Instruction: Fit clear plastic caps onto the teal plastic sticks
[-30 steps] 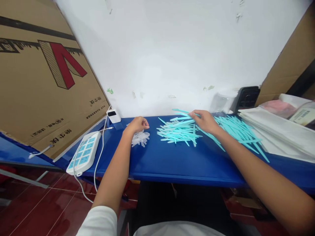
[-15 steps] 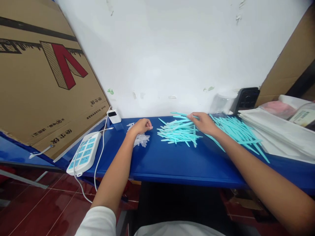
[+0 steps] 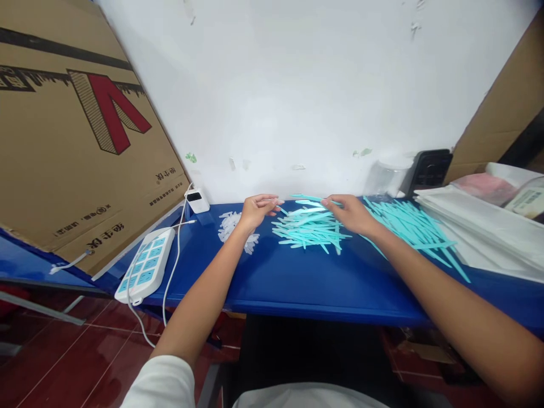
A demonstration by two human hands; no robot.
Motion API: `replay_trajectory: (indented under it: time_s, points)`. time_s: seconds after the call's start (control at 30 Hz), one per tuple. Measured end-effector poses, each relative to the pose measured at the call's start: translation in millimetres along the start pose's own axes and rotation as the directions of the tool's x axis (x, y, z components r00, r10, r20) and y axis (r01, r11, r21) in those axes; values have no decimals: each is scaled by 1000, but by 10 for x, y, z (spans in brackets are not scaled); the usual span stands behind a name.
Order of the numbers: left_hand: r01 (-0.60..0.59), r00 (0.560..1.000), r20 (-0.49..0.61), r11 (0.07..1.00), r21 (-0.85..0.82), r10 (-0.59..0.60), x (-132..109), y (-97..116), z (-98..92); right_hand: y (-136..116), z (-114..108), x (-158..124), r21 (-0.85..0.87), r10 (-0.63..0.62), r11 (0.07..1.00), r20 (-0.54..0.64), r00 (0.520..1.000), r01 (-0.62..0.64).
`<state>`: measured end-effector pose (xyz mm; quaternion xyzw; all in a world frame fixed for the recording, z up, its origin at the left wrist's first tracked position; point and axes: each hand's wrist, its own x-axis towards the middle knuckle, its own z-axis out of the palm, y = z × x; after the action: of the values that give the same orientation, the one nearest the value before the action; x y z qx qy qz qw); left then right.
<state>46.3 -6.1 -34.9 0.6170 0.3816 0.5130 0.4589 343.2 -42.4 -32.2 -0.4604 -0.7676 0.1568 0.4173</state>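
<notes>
My right hand is closed, its fingertips pinching a slim turquoise plastic stick that points left, toward my other hand. Beneath it lies a loose pile of similar turquoise sticks, some with paler ends. My left hand is just left of that pile, thumb and fingers drawn together. Whatever sits between those fingertips is too small to make out. Partly behind my left wrist is a small heap of clear plastic pieces.
A second pile of turquoise sticks lies to the right, beside white packets. A clear jar and a black object stand against the wall. At left are a power strip, a small white device, cables and a large carton.
My left hand has moved right, from over the clear pieces to the edge of the middle pile, near the stick's tip. My right hand has barely moved and keeps its stick.
</notes>
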Motion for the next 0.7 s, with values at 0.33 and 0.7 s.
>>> replay_trajectory:
  time_s: [0.33,0.7]
  points:
    - [112,993,35,990,-86,-110,-83,-10,229,-148,37,-29,31,24,999,13,1000,-24]
    - [122,992,29,988,-93,-120,-76,21,206,-156,-7,-15,8,-18,1000,8,1000,18]
